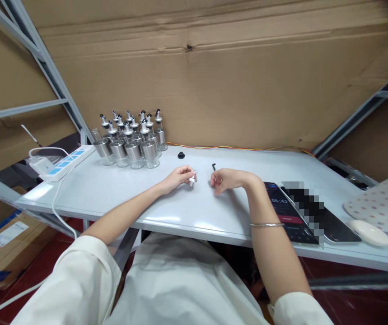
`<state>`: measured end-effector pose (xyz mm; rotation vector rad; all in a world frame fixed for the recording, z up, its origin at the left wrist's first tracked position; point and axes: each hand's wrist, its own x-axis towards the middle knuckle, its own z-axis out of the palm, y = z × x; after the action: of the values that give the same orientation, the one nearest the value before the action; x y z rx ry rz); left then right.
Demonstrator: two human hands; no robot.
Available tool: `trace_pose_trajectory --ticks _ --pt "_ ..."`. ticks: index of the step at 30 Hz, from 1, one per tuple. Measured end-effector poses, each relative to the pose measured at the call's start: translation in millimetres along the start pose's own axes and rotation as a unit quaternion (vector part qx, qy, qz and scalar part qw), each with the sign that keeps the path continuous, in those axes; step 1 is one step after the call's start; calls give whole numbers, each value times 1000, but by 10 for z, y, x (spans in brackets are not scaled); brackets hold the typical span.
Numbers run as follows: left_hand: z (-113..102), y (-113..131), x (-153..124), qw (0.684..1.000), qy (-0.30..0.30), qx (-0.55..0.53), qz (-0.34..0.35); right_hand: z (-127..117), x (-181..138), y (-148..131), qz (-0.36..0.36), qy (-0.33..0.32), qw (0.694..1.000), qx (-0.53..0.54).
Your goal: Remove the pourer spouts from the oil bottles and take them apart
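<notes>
My left hand (177,177) rests on the white table (119,194), fingers closed round a small silver pourer cap (193,178). My right hand (226,179) lies beside it, fingers curled, pinching a small black piece (213,167) that sticks up from the fingertips. A black round stopper (181,155) lies on the table just beyond the hands. A cluster of several glass bottles with steel sleeves and spouts (131,140) stands at the back left.
A white and blue power strip (65,163) with a plug and cable sits at the left edge. A phone showing a timer (288,210), a second dark device (336,225), a white mouse (370,232) and a spotted cloth (380,205) lie right. Cardboard wall behind.
</notes>
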<state>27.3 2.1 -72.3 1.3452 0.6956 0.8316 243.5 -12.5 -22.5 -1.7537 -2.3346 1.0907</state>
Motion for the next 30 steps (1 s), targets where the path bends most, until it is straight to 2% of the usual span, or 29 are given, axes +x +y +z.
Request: trace_pose_trajectory --ticks 3,7,12,23,30 --pt "11 11 -5 1000 3 -9 0 21 27 38 -21 -6 999 35" --pt "22 19 -2 1000 6 -10 -2 19 68 73 -56 11 998 29" --pt "33 33 -3 1000 9 -15 -4 -6 73 20 -67 75 995 14" --pt "38 42 -19 1000 3 -7 -4 47 66 -151 -144 193 970 30" --pt "35 45 -18 1000 1 -6 -4 65 55 -202 -145 226 963 9"
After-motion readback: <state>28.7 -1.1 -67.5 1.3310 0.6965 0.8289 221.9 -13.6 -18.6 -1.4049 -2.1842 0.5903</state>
